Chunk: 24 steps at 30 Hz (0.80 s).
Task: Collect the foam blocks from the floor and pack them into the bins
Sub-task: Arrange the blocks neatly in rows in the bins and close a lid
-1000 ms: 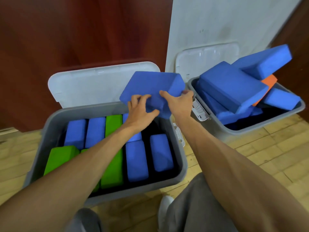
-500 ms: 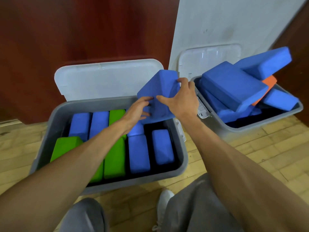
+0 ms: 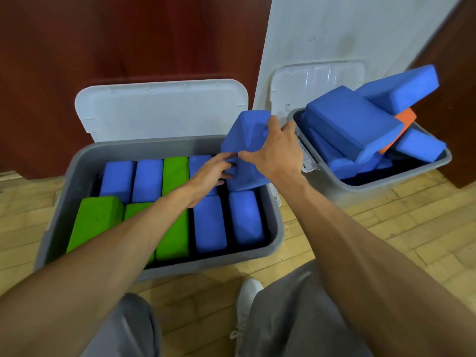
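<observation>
A blue foam block (image 3: 244,140) stands tilted on end at the far right corner of the left grey bin (image 3: 77,163). My right hand (image 3: 275,150) grips its upper right side. My left hand (image 3: 211,173) touches its lower left edge with fingers curled on it. Inside that bin, several blue blocks (image 3: 208,222) and green blocks (image 3: 172,228) lie side by side in rows. The right grey bin (image 3: 373,181) holds a loose pile of blue blocks (image 3: 350,124) and one orange block (image 3: 404,119), heaped above its rim.
Both bins sit on a wooden floor (image 3: 360,222), their white lids (image 3: 159,106) propped open against a dark red wall and a white panel (image 3: 334,29). My grey-trousered knees and a white shoe (image 3: 247,297) are just in front of the left bin.
The held blue block has turned from flat to on end and come down into the left bin's far right corner. Both hands followed it downward.
</observation>
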{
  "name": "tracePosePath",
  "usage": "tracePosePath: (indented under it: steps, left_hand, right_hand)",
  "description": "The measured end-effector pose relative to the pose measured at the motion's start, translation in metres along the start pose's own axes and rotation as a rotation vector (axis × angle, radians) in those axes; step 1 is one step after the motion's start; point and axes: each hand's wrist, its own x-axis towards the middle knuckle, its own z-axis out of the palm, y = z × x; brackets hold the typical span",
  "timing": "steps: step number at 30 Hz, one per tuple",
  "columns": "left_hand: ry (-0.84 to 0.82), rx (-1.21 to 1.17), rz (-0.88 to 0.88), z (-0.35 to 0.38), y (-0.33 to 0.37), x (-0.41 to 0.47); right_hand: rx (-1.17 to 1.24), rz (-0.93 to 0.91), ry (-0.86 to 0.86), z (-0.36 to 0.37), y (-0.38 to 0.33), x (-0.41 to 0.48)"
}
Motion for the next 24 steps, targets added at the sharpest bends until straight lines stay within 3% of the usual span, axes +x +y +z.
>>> tracePosePath:
  steps: [10,12,15,18,24]
  left_hand:
    - [0.048,0.035,-0.048,-0.017,-0.012,0.008]
    - [0.051,0.124,-0.072,-0.018,-0.02,0.011]
    - [-0.075,0.357,-0.118,-0.01,-0.041,0.01]
    - [-0.127,0.426,-0.121,0.0,-0.061,0.013]
    - [0.076,0.688,0.073,-0.023,-0.082,0.03]
  right_hand:
    - [-0.014,-0.02,-0.103,0.017,-0.025,0.033]
    - [-0.055,-0.025,-0.135,0.024,-0.031,0.042]
    - [-0.127,-0.027,-0.174,0.043,-0.03,0.042]
    - [-0.139,-0.01,-0.198,0.066,-0.015,0.039]
    - [-0.158,-0.073,-0.374,0.095,-0.002,0.041]
